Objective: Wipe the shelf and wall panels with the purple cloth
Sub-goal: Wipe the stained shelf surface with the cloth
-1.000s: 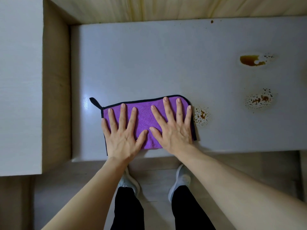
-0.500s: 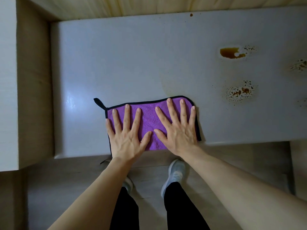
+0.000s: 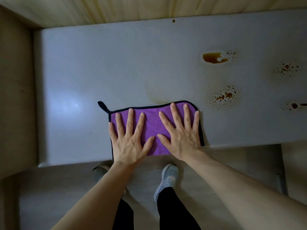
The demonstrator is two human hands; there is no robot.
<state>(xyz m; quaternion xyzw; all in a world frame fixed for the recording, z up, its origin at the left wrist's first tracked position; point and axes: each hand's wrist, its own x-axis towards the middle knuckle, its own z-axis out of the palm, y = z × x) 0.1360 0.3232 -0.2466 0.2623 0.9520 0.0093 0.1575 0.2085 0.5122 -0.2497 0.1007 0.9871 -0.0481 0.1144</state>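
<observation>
Two flat hands pin the purple cloth (image 3: 153, 125) to the front edge of the white shelf (image 3: 116, 72): the left hand (image 3: 128, 140) and the right hand (image 3: 181, 135) both lie with fingers spread and straight. Brown stains (image 3: 222, 96) sit well to the right on the shelf, possibly dried liquid. A pale wall panel (image 3: 116, 9) rises behind.

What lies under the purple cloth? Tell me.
The purple cloth lies flat on the grey shelf, pressed by the left hand and right hand. Any stain beneath is covered.
</observation>
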